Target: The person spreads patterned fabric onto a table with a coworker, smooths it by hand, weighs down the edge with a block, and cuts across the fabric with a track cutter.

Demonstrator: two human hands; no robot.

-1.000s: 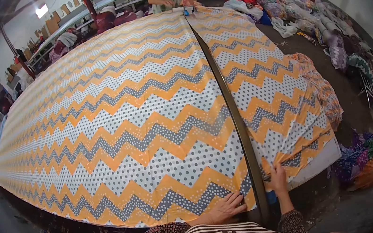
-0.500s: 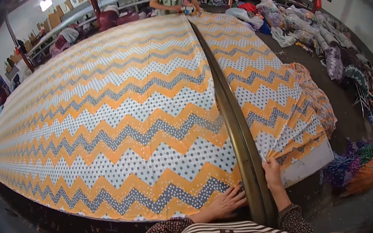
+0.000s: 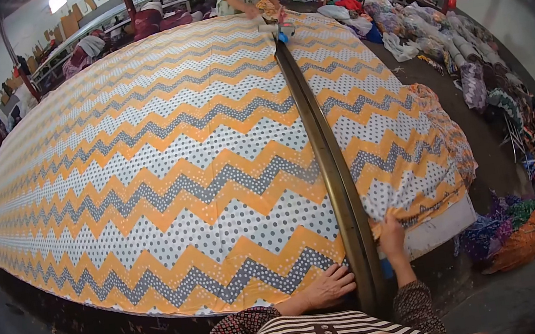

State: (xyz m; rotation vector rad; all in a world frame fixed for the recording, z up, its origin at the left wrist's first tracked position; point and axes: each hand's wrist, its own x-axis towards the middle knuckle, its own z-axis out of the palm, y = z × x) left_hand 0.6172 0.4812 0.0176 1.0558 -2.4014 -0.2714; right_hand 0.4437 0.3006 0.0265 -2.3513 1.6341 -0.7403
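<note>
Orange, white and grey zigzag fabric (image 3: 214, 174) covers the table (image 3: 445, 227) either side of a metal rail (image 3: 330, 165). Beside the rail, the left hand (image 3: 329, 286) lies flat, fingers extended, at the fabric's near edge; the right hand (image 3: 392, 237) pinches the gathered right-hand portion. Past the right edge, a floor strip (image 3: 491, 159) separates table from bagged heaps (image 3: 408, 21).

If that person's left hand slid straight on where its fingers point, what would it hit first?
Most likely the long metal rail. The left hand lies at the near edge of the patterned fabric, fingers aimed toward the rail close beside it; whether they touch it is unclear.
</note>
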